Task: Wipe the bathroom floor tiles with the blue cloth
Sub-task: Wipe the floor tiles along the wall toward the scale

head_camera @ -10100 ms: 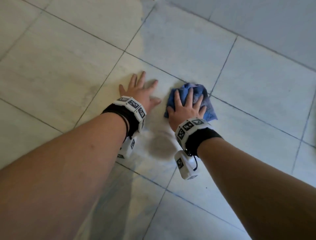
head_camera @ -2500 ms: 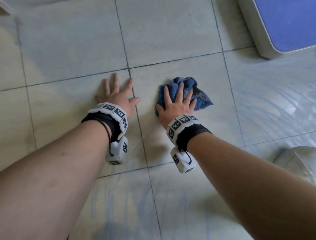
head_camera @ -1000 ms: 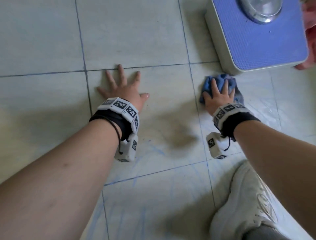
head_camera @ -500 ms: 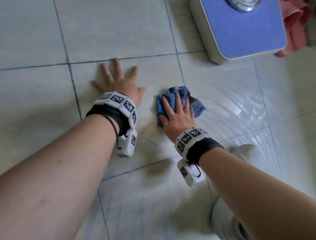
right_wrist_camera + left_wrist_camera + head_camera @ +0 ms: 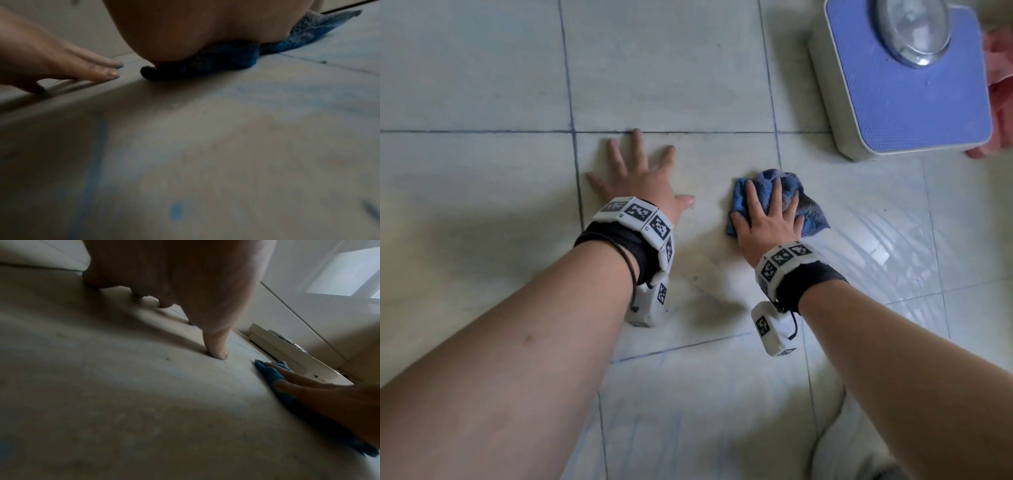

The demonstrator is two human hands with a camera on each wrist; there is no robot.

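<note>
A crumpled blue cloth [image 5: 810, 212] lies on the pale floor tiles [image 5: 688, 78] in the middle of the head view. My right hand [image 5: 767, 219] lies flat on top of it, fingers straight and spread, pressing it to the floor. My left hand [image 5: 640, 174] is planted flat on the tile to the left of the cloth, fingers spread, a short gap between its thumb and the cloth. The left wrist view shows the blue cloth [image 5: 273, 374] under the right hand's fingers. Under my palm in the right wrist view is the blue cloth [image 5: 226, 65].
A blue-topped bathroom scale [image 5: 904, 89] with a white rim stands at the far right, just beyond the cloth. Something pink [image 5: 1000, 68] lies behind it at the right edge. My white shoe [image 5: 849, 448] is at the bottom right. Wet streaks [image 5: 887, 246] shine right of the cloth.
My right hand slid the cloth from the scale's corner back left toward my left hand, and it now lies slightly further forward. The left hand stayed planted.
</note>
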